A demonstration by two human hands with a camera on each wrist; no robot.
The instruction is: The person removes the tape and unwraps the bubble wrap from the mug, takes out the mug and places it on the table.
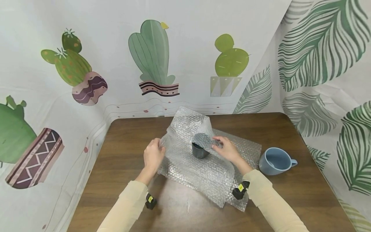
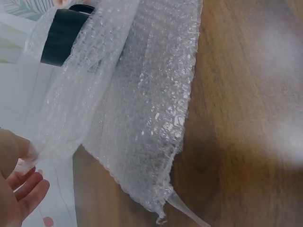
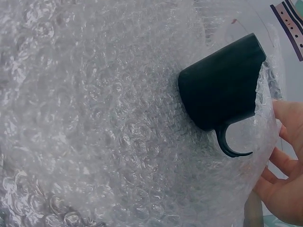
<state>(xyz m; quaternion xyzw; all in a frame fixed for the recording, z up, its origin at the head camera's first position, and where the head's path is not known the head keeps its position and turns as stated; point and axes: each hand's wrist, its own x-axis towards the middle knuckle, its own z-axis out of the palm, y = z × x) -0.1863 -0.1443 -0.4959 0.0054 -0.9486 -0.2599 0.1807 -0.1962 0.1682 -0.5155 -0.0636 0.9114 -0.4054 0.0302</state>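
A dark mug (image 1: 200,151) stands upright on a spread sheet of bubble wrap (image 1: 197,177), and a flap of the wrap lies over part of its rim. In the right wrist view the mug (image 3: 220,85) shows its side and its curved handle. My right hand (image 1: 227,149) pinches the flap's edge at the mug's right side. Over at the sheet's left edge, my left hand (image 1: 153,154) pinches a raised part of the wrap between thumb and fingers. The left wrist view has the left hand (image 2: 19,179) holding that edge, the mug partly hidden behind the film.
A blue mug (image 1: 276,161) stands on the wooden table (image 1: 121,154) to the right of the wrap, its handle pointing right. Behind the table hangs a white cloth (image 1: 191,58) printed with cacti and leaves. Another layer of bubble wrap (image 1: 246,141) sticks out at the right.
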